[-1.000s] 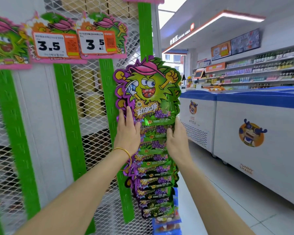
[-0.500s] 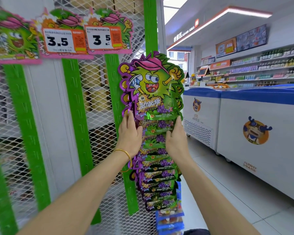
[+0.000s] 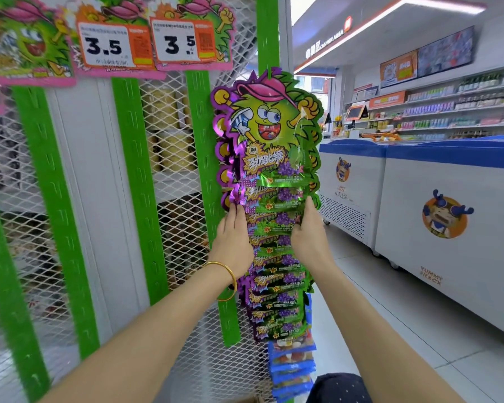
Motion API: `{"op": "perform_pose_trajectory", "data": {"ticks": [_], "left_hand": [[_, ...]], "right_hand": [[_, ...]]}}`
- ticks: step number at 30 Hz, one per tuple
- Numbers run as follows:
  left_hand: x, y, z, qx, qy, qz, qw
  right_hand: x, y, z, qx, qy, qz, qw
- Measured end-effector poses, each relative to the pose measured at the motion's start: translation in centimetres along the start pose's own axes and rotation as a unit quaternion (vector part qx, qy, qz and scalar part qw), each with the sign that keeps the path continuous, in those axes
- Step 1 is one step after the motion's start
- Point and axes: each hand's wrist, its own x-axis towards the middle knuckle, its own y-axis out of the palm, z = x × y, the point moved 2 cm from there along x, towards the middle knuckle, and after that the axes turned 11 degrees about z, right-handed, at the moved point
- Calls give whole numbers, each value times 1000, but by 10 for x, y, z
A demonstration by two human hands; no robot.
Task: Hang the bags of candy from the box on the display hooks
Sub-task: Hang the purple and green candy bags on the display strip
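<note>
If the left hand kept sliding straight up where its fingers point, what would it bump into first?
The left hand points up along the candy bags; it would likely meet their shiny purple edge just above the fingertips first, though depth is unclear.

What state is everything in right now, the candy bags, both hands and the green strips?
candy bags, overlapping column held upright against the right green strip; hooked or not, cannot tell.
left hand, grips the column's left edge.
right hand, grips its right edge.
middle green strips, upright, bare below the price tags.
</note>
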Motion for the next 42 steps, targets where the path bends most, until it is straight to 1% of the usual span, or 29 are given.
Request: {"op": "perform_pose_trajectory", "data": {"ticks": [6, 10, 13, 14, 16, 18, 21, 23, 25, 27, 29, 32, 34, 36, 38, 39, 41, 42], "left_hand": [[-4, 7, -1, -43, 7, 24, 999], [-7, 9, 1, -96, 8, 15, 995], [-18, 11, 7, -99, 31, -6, 995], [-24, 13, 13, -101, 33, -11, 994], [-40, 24, 32, -102, 34, -10, 994], [-64, 41, 59, -99, 31, 16, 994], [-108, 75, 116, -106, -6, 99, 989], [-140, 97, 157, -124, -66, 165, 976], [-169, 116, 196, -141, -128, 214, 958], [-194, 131, 231, -132, -177, 240, 945], [-211, 142, 259, -109, -210, 262, 936], [-215, 156, 281, -74, -231, 294, 925], [-209, 163, 285, -84, -228, 290, 926], [-205, 168, 288, -79, -217, 286, 930], [-205, 173, 289, -71, -200, 295, 931], [-206, 176, 288, -71, -199, 299, 931], [-206, 179, 285, -80, -200, 300, 929], [-206, 179, 282, -88, -197, 298, 930]], "right_hand": [[-3, -2, 0, 8, -20, -9, 1000], [-8, 0, 3, 10, -24, -24, 999], [-21, 11, -1, -26, -46, -65, 997], [-28, 20, -5, -47, -65, -62, 995], [-45, 46, -17, -69, -100, -8, 993], [-65, 77, -37, -61, -116, 79, 988], [-89, 132, -76, -50, -79, 227, 969], [-103, 173, -104, -62, -28, 335, 940], [-118, 214, -131, -73, 9, 440, 895], [-135, 252, -158, -113, 7, 522, 846], [-151, 287, -188, -164, -7, 590, 791], [-170, 324, -231, -232, -23, 661, 713], [-174, 336, -251, -291, -63, 690, 659], [-175, 342, -260, -351, -93, 703, 612], [-175, 347, -263, -376, -123, 704, 590], [-176, 349, -265, -378, -139, 699, 591], [-171, 348, -264, -387, -158, 675, 608], [-166, 346, -261, -398, -170, 668, 605]]}}
